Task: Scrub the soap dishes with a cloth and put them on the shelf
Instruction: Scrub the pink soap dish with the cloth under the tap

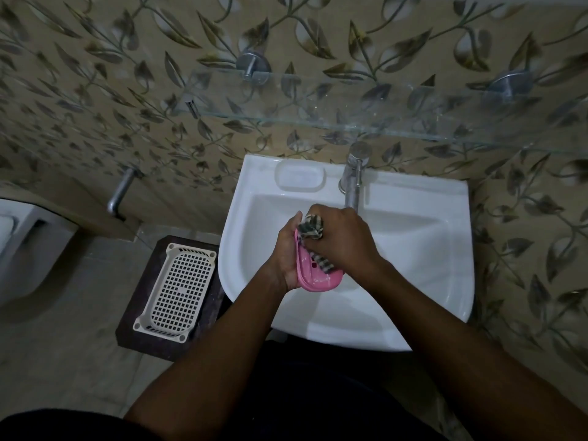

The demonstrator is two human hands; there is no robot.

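Observation:
Over the white sink [413, 249], my left hand [286, 249] grips a pink soap dish [318, 278] from its left side, tilted on edge. My right hand [346, 240] holds a bunched striped cloth [313, 229] and presses it into the dish's hollow; a strip of cloth [324, 262] hangs out below the hand. Above the sink, a glass shelf [350, 122] is mounted on the wall with nothing visible on it.
A metal tap [354, 176] stands at the back of the sink, just beyond my hands. A white plastic basket [178, 288] lies on a dark stool [143, 338] left of the sink. A toilet [22, 249] is at far left. A metal pipe [122, 192] juts from the wall.

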